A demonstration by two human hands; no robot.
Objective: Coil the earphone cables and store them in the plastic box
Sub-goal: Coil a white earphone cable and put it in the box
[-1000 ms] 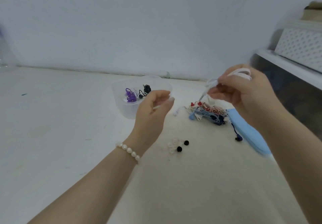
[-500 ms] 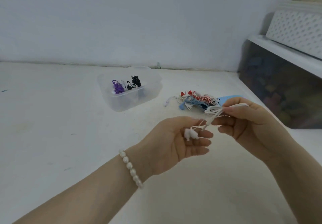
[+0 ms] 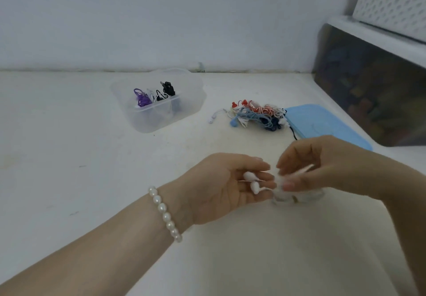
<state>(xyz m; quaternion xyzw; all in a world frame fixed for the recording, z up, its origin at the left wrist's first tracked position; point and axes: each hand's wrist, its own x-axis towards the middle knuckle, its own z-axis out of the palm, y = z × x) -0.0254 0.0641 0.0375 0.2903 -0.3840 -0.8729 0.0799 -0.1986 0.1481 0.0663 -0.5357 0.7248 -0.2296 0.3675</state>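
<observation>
Holding: the left hand point(image 3: 227, 185) lies palm up with the two white earbuds point(image 3: 251, 181) across its fingers, which look nearly straight and more cradling than squeezing. Guessing that's to pin the bud end so it stays put while the rest gets wound.

Right hand: the right hand point(image 3: 320, 169) has its grip pinched on the white cable point(image 3: 299, 172), thumb and fingertips closed on it. It's pretty blurred there, so I can't tell how many loops there are.

Where it is: the white earphone sits between both hands, above the surface point(image 3: 69, 157), at about 6 o'clock from the plastic box point(image 3: 159, 102).

Axis: the long run goes roughly 9 to 3 o'clock, with the buds at the 9 end and the cable heading off to the 3 end.

Box: it already has a purple coil point(image 3: 141, 98) and a black coil point(image 3: 164, 90) inside, so it's parked within reach as the drop spot.

Pile: the tangled earphones point(image 3: 255, 114) lie at 3 o'clock from the box, touching the blue lid point(image 3: 322, 125), and are probably next in line.
</observation>
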